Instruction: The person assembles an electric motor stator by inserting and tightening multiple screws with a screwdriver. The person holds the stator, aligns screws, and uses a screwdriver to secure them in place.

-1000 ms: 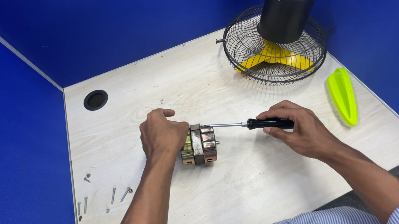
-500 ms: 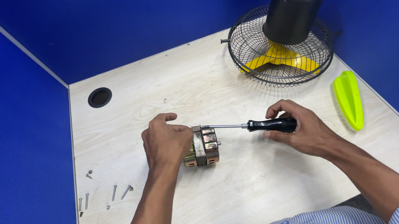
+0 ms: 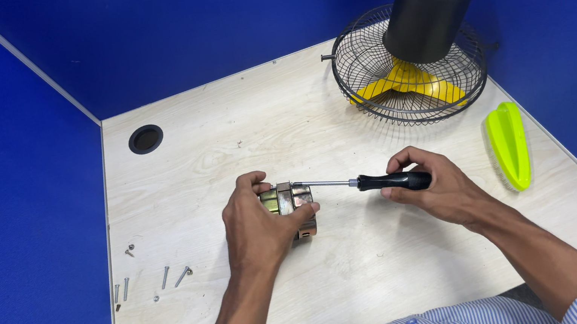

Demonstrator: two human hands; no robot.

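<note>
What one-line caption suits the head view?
Left hand steadies a small motor while the right hand drives a black-handled screwdriver into it.

Pale matt wood-grain desk (image 3: 368, 287), bare-metal motor (image 3: 292, 198), glossy black plastic screwdriver handle (image 3: 394, 181), black wire fan guard (image 3: 365, 59).

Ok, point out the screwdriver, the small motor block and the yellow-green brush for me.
screwdriver (image 3: 392, 181), head view, on its black handle.
motor block (image 3: 294, 198), head view, on the metal body showing beside the left hand's thumb.
yellow-green brush (image 3: 511, 144), head view, middle of its back.
</note>
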